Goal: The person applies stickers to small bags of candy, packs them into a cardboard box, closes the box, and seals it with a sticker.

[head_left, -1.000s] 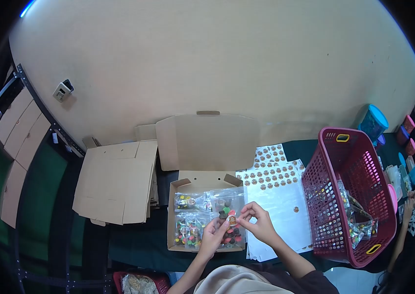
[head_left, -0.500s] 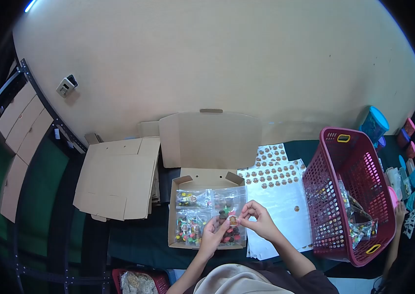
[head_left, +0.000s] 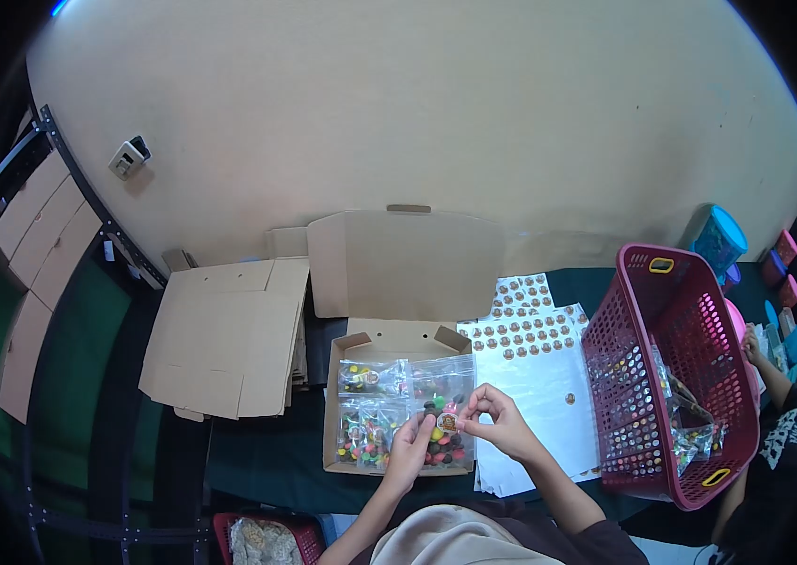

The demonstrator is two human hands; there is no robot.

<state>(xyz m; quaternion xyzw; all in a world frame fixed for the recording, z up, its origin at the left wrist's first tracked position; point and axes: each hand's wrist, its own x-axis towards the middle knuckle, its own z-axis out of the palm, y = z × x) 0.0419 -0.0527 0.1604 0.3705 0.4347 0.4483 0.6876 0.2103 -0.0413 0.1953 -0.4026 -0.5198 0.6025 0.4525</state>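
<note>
An open cardboard box (head_left: 330, 443) holds several clear zip bags of colourful candies. My left hand (head_left: 408, 452) grips the clear bag of candies (head_left: 441, 374) at the box's right side, its thumb near a round brown sticker (head_left: 448, 423). Over that bag, my right hand (head_left: 495, 424) pinches the sticker's right edge between thumb and fingertips. Whether the sticker touches the bag fully, I cannot tell. Smaller candy bags (head_left: 370, 428) lie at the left of the box, with similar stickers on them.
White sticker sheets (head_left: 530, 414) lie right of the box. Beyond them stands a maroon basket (head_left: 624, 377) with candy bags inside. Flattened cardboard boxes (head_left: 219, 339) are stacked at left. Another person's arm (head_left: 770, 372) reaches in at far right, near blue and pink containers.
Both hands stay almost in place over the bag; the sticker has tilted slightly. At far right, the other person's arm and dark sleeve have moved up and further into view.
</note>
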